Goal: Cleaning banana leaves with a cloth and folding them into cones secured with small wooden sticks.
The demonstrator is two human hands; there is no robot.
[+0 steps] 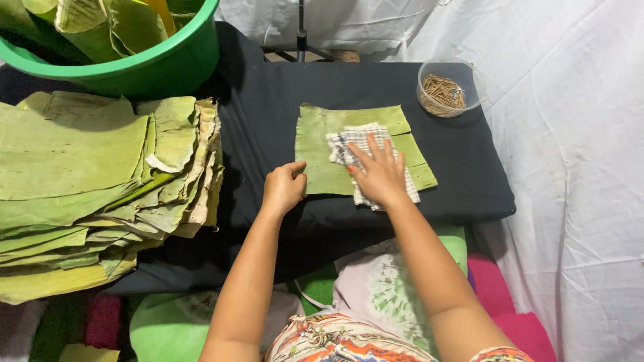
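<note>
A cut green banana leaf piece (320, 144) lies flat on the black cloth-covered table (268, 100). My right hand (380, 173) presses flat, fingers spread, on a white checked cloth (352, 142) that rests on the leaf. My left hand (284, 187) is curled at the leaf's near left edge, pinching or holding that edge down.
A thick stack of banana leaf pieces (94, 181) fills the left of the table. A green plastic basin (168, 64) with rolled leaves stands at the back left. A clear cup of small wooden sticks (444, 90) sits at the back right. White sheeting (577, 167) hangs to the right.
</note>
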